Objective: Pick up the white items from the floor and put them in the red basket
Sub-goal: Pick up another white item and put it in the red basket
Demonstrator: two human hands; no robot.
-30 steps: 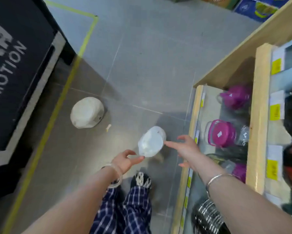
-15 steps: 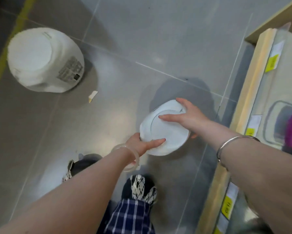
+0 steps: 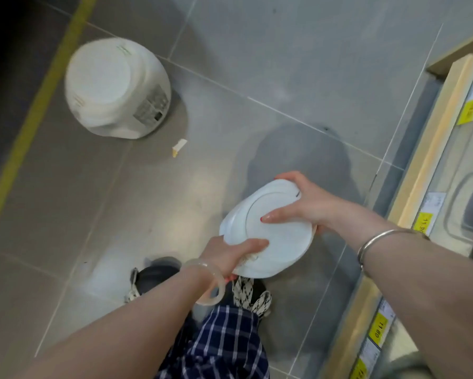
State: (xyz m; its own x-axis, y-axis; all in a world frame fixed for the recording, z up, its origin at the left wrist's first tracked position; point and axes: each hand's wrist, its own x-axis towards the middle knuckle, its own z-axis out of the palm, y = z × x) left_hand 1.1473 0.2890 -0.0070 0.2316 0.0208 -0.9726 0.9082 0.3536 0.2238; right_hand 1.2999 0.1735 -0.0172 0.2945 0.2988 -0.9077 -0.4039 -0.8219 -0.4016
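Big white pot (image 3: 115, 88) is on the floor far left, untouched. Half a second ago both hands were just reaching the white lid (image 3: 268, 231); now the left hand (image 3: 230, 253) grips its near edge and the right hand (image 3: 306, 203) clamps the far rim. It looks lifted. No red basket in sight yet.

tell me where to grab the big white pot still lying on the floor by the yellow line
Likely by its rounded side walls, both hands coming down from above on opposite flanks. The big white pot sits apart, its wide flat face up, showing no handle, and looks too broad for one hand. Both hands now hold the white lid.
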